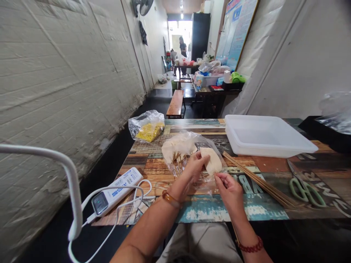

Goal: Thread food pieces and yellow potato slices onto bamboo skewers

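My left hand pinches a flat, pale cream sheet of food, perhaps tofu skin, with the thumb on top. At the sheet's lower right corner, my right hand has thumb and fingers closed on a thin bamboo skewer, which shows below the palm by the wrist. Its tip is hidden at the sheet. Under and beside my left hand lies a clear plastic bag with more pale pieces on skewers. A bundle of loose bamboo skewers lies to the right of my right hand.
A white plastic tub stands at the back right. Green-handled scissors lie at the right. A bagged yellow item sits back left; a white power bank with cables is front left. Beyond stands a wooden bench.
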The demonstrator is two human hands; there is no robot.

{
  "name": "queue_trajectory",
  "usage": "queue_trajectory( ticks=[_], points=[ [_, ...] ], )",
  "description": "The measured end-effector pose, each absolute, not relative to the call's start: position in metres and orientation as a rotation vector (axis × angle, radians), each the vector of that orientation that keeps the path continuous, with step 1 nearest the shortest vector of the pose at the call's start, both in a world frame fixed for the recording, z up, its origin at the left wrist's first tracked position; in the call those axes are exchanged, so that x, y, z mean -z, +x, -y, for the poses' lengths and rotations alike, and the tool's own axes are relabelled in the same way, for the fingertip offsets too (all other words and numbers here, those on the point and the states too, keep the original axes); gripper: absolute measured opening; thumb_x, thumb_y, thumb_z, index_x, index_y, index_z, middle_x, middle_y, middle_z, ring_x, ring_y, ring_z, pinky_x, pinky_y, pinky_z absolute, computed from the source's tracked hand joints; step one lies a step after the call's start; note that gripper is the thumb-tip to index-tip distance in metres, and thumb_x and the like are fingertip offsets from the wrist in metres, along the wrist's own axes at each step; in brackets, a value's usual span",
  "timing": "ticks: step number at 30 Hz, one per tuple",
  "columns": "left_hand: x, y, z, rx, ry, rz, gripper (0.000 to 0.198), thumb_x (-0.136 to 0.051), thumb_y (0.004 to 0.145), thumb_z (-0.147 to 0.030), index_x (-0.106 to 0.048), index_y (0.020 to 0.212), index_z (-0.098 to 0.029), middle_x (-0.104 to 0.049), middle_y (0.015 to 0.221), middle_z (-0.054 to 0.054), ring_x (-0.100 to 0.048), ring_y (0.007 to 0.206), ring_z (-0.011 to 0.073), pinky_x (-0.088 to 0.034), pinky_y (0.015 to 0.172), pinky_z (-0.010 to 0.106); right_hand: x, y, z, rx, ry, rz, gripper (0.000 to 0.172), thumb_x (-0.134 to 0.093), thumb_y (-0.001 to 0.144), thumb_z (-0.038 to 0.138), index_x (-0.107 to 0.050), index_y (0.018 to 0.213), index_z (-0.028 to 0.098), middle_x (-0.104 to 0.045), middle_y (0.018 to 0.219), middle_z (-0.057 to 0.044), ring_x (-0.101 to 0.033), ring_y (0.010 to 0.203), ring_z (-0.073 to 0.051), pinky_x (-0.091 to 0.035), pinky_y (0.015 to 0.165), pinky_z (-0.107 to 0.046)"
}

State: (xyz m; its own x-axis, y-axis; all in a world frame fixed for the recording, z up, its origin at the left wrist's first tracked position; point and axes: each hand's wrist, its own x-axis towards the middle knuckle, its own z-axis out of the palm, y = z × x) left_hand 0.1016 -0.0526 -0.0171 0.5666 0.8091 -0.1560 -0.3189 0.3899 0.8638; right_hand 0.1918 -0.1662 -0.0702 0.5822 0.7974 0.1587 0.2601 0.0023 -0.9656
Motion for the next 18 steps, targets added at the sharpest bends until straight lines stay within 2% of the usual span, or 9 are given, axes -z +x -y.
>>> queue_trajectory(
  ticks=[5,7,12,18],
  points=[
    [0.0149,0.1006,0.0531,-0.836,0.864,-0.624,0.039,-0.081,0.052,-0.039,-0.065,0.074,-0.011,-0.066,0.066,0.004,-0.056,0.055,0.0119,-0.043,0.052,0.022,0.0683,0.1902,0.1708,-0.496,-1.586,1.010,0.031,-0.057,0.083,0.039,-0.071,0.101,0.018,-0.073,0.102,-0.009,-0.068,0.093,-0.022,-0.052,0.086,-0.037],
    [0.0148,0.1004,0.0527,-0.831,0.858,-0.618,0.038,-0.082,0.052,-0.039,-0.065,0.072,-0.011,-0.067,0.067,0.005,-0.056,0.053,0.0116,-0.042,0.052,0.022,0.0666,0.1899,0.1725,-0.475,-1.579,1.039,0.032,-0.057,0.083,0.038,-0.072,0.103,0.019,-0.071,0.107,-0.009,-0.067,0.098,-0.023,-0.050,0.090,-0.039],
    [0.0161,0.0991,0.0518,-0.813,0.826,-0.582,0.037,-0.081,0.053,-0.037,-0.067,0.074,-0.010,-0.068,0.068,0.006,-0.058,0.054,0.0128,-0.044,0.053,0.024,0.0672,0.1919,0.1755,-0.518,-1.539,1.055,0.032,-0.058,0.083,0.037,-0.071,0.107,0.021,-0.069,0.111,-0.008,-0.066,0.102,-0.024,-0.051,0.091,-0.040],
    [0.0158,0.0981,0.0514,-0.771,0.782,-0.599,0.033,-0.076,0.058,-0.033,-0.067,0.081,-0.011,-0.068,0.071,0.006,-0.061,0.059,0.0152,-0.048,0.058,0.027,0.0717,0.1986,0.1768,-0.544,-1.525,1.025,0.029,-0.060,0.081,0.037,-0.073,0.103,0.023,-0.072,0.106,-0.008,-0.068,0.095,-0.024,-0.053,0.088,-0.041]
  ],
)
